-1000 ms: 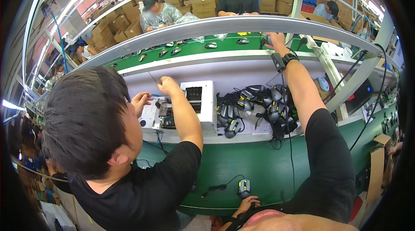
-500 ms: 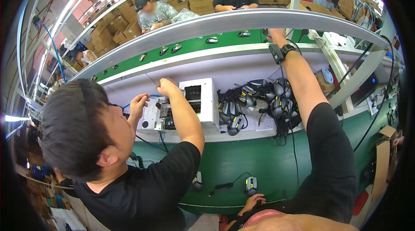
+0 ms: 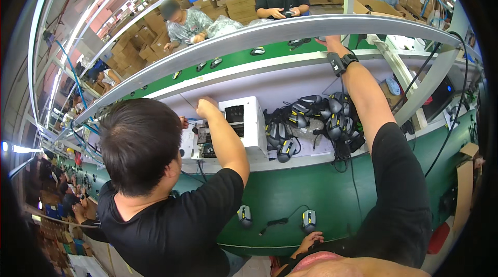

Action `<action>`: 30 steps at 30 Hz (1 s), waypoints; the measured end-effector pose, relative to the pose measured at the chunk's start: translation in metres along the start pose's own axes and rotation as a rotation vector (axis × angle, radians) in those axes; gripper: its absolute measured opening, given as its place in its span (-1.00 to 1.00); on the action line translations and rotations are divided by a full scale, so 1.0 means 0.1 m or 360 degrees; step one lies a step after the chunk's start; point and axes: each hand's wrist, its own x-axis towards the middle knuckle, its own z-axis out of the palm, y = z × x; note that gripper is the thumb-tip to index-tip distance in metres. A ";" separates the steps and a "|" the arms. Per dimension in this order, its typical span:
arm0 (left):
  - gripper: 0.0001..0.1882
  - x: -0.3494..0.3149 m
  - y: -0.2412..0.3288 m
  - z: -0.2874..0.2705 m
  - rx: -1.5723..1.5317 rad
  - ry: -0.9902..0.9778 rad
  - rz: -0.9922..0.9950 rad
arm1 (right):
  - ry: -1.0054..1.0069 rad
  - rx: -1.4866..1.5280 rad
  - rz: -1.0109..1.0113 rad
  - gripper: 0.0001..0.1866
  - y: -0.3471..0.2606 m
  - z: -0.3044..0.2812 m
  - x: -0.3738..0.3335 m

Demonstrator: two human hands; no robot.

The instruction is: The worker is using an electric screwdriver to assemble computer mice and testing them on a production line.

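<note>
My right arm stretches to the far green belt. Its hand (image 3: 328,42) is partly behind the metal frame bar, and I cannot tell what its fingers hold. A computer mouse with a cable (image 3: 299,43) lies on that belt left of it. Low in the head view, my left hand (image 3: 310,239) rests at the near belt's edge, fingers stretched and apart. Just beyond them sits a grey-and-black mouse with yellow marks (image 3: 308,220), its dark cable (image 3: 277,221) bundled to the left. Another such mouse (image 3: 245,216) lies farther left.
Beyond the near belt, a pile of corded mice (image 3: 316,116) sits on a shelf beside a white machine (image 3: 251,124). A co-worker in black (image 3: 171,199) reaches into that machine close on my left. A metal bar (image 3: 280,27) crosses above the far belt.
The co-worker on my left has shifted right and turned away. More of the left mouse on the near belt shows. My right hand stays at the far belt, my left by the mouse.
</note>
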 end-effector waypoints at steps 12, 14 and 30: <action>-0.55 -0.02 -0.12 -0.03 0.0143 0.0060 -0.0025 | -0.0296 -0.0644 0.0230 -0.45 -0.33 0.08 -0.22; -0.54 -0.12 -0.06 0.01 0.0224 0.0168 0.0031 | -0.0454 -0.0590 0.0053 -0.50 -0.34 0.34 -0.25; -0.69 -0.04 0.02 0.27 0.0224 0.0207 -0.0067 | -0.0338 -0.1403 0.0463 -0.67 -0.44 0.22 0.35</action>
